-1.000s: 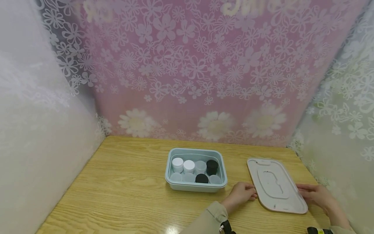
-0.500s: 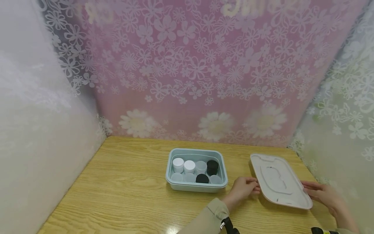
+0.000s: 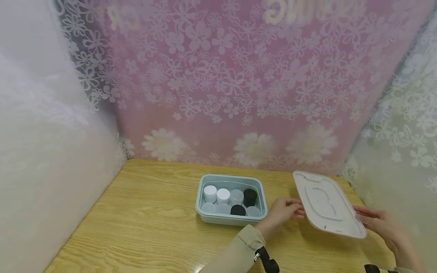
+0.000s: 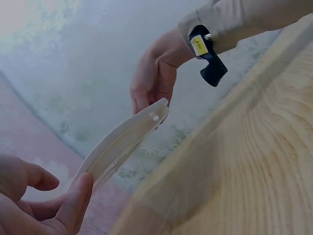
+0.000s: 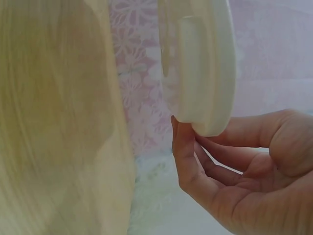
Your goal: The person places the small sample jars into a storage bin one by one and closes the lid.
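A white rectangular lid (image 3: pixel 327 206) with rounded corners and a raised inner ridge is tilted above the table at the right, its far end higher in the head view. My left hand (image 3: pixel 281 213) holds its left long edge, fingers reaching under the rim. On the opposite edge my right hand (image 3: pixel 385 226) pinches the rim; the right wrist view shows the fingertips (image 5: pixel 183 134) against the underside of the lid (image 5: pixel 215 73). To the left stands a light blue plastic box (image 3: pixel 232 220) holding several small jars: white-capped (image 3: pixel 210 193), black-capped (image 3: pixel 250 197) and translucent (image 3: pixel 236 197).
The wood-grain table (image 3: pixel 153 212) carries the box and meets a pink flowered curtain (image 3: pixel 222 94) at the back. Pale curtains hang at the left (image 3: pixel 68 151) and right; the right curtain (image 3: pixel 403 163) is close beside my right hand.
The lid has risen off the table between both hands, tilting up at its far end. Both hands have moved slightly upward with it. The box and jars stay put.
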The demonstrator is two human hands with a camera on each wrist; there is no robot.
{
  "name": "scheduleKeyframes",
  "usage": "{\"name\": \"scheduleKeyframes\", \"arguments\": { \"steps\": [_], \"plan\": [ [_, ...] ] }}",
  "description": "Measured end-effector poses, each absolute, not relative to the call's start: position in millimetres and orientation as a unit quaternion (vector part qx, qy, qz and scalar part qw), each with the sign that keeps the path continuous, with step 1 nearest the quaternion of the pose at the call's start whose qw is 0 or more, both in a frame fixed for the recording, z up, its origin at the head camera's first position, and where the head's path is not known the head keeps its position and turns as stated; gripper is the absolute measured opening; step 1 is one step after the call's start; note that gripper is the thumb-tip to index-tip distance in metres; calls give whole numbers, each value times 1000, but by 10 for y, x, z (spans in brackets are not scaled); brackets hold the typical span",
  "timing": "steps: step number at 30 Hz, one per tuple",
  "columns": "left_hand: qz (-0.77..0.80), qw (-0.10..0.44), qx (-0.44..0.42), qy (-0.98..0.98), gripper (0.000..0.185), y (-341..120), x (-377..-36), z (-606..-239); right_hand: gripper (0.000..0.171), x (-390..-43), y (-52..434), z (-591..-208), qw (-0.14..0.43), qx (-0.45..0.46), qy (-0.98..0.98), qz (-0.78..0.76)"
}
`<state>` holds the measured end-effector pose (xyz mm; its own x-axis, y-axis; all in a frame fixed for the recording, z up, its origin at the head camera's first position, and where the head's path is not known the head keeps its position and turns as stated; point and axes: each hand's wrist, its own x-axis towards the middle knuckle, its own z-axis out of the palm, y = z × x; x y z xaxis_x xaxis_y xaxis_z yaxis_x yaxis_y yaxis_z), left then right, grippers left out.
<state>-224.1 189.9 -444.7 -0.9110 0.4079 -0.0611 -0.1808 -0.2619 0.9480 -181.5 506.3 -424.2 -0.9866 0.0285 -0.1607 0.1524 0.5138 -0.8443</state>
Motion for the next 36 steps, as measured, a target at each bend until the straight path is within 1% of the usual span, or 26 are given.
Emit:
{"name": "scheduleKeyframes", "arguments": {
  "steps": [3,5,11,17,26,31,36],
  "plan": [
    [793,190,105,570,23,1804,-2295,-4418,47,-1860,4990,-4186,68,45,882,-464],
    [793,193,109,567,24,1732,-2333,-4397,52,-1887,4937,-4149,70,38,890,-449],
    [794,197,116,563,28,1488,-2448,-4324,52,-1974,4748,-4048,56,0,903,-426],
    [802,221,103,546,29,1212,-2592,-4311,55,-2099,4479,-3986,42,-22,913,-405],
    [803,212,93,549,24,860,-2686,-4305,51,-2287,4090,-3895,36,-48,917,-395],
    [794,207,88,565,29,725,-2702,-4323,50,-2349,3917,-3881,32,-59,920,-387],
    [798,195,65,567,32,650,-2693,-4344,48,-2408,3762,-3888,19,-58,919,-388]
  ]
}}
